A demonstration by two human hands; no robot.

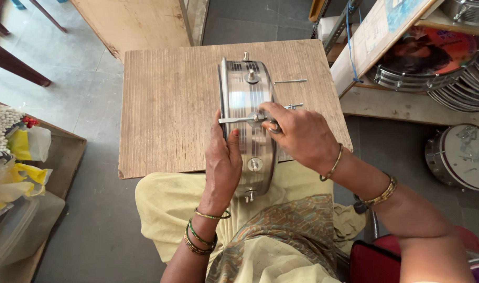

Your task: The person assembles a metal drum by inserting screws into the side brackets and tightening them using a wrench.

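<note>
Steel drum shell (248, 126) stood on edge at the wooden worktop (166, 105) edge.
Left hand (222, 162) flat against it as brace; right hand (297, 136) pinches a tension rod (239, 120) (spare rod (290, 81) beside).

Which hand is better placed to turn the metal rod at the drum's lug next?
Probably the right hand: its fingers already grip the metal rod at the lug, while the left hand lies flat on the drum shell.
</note>
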